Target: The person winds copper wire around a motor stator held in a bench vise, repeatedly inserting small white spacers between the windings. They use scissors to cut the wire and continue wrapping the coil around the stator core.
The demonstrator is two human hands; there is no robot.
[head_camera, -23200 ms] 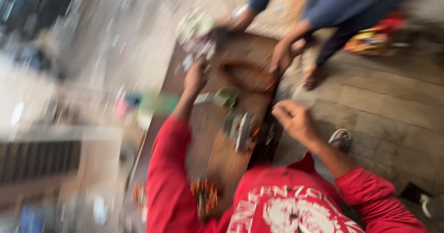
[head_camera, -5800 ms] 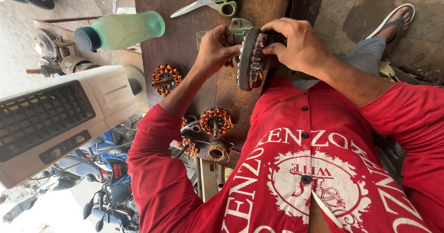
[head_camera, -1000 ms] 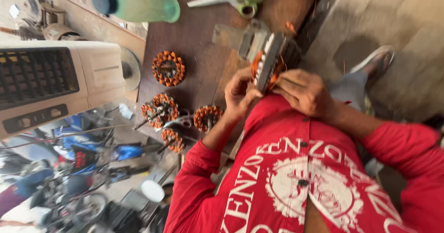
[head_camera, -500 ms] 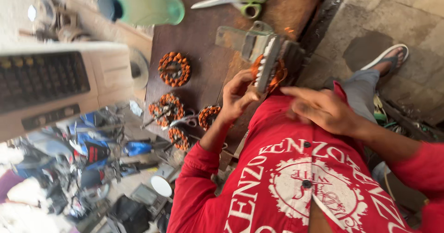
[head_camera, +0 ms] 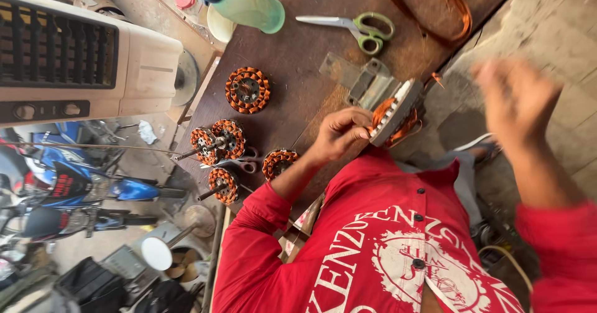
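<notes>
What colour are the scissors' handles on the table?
Green, seen in the head view: scissors lying on the brown table.

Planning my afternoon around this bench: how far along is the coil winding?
Done: four round copper-wound stators lie on the brown wooden table. In hand: the left hand steadies a metal-rimmed stator at the table's edge; the right hand is raised, blurred, apart from it. Left: loose copper wire remains by the green-handled scissors.

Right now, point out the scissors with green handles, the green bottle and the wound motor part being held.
scissors [head_camera: 354, 29], head view, on the pivot beside the handles.
green bottle [head_camera: 249, 3], head view, on its body.
wound motor part [head_camera: 393, 113], head view, on its pale metal rim.
</notes>
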